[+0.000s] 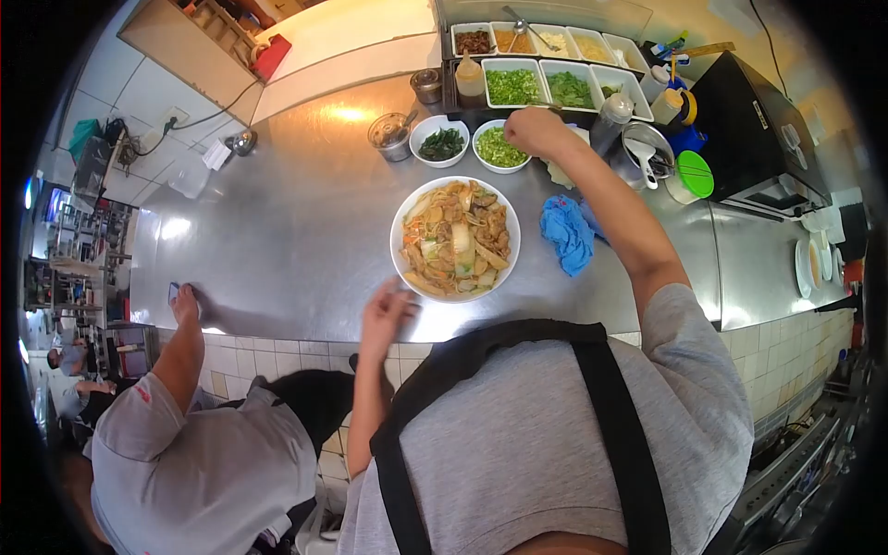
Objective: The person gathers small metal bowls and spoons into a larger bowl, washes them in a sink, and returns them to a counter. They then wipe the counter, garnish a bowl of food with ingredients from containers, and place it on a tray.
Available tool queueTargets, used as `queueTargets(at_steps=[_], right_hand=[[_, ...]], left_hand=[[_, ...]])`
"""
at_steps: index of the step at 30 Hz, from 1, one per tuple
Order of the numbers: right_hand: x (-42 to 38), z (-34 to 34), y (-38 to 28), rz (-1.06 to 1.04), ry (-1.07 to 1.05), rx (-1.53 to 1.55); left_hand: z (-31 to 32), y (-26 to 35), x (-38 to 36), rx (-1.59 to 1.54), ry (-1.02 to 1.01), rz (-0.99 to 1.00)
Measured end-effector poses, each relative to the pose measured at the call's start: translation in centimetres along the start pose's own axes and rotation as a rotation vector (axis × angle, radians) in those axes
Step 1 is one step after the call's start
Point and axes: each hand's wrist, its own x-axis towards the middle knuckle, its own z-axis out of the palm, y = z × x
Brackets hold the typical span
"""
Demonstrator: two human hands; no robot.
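A large white bowl point(395, 242) heaped with noodles, meat and vegetables stands on the steel counter before me. My right hand point(534, 131) is at the rim of a small white bowl of chopped green onions point(500, 150), fingers bent downward and drawn together; what they hold, if anything, is hidden. Just left of it sits a white bowl of dark green leaves point(441, 142). My left hand point(388, 314) hovers by the counter's front edge, at the lower left of the large bowl, blurred by motion.
A crumpled blue cloth point(566, 233) lies right of the large bowl. Behind are trays of toppings point(513, 85), bottles and a black microwave point(763, 139). At left, a co-worker point(203, 462) rests a hand on the steel counter point(277, 222).
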Motion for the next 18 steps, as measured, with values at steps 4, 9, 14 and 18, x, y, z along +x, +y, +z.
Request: queueTargets(at_steps=[4, 9, 14, 18], right_hand=[[-0.2, 2.2, -0.8, -0.13, -0.018, -0.051], [0.6, 4.1, -1.1, -0.092, 0.056, -0.042], [2.0, 4.7, -0.3, -0.084, 0.047, -0.065], [3.3, 4.9, 0.9, -0.082, 0.15, 0.136]], left_hand=[[-4.4, -0.9, 0.7, -0.004, 0.329, 0.066], [-3.1, -1.6, 1.1, -0.25, 0.293, 0.009], [2.3, 0.2, 1.6, -0.494, 0.022, -0.16], [2.7, 0.0, 2.2, -0.44, 0.056, -0.104]])
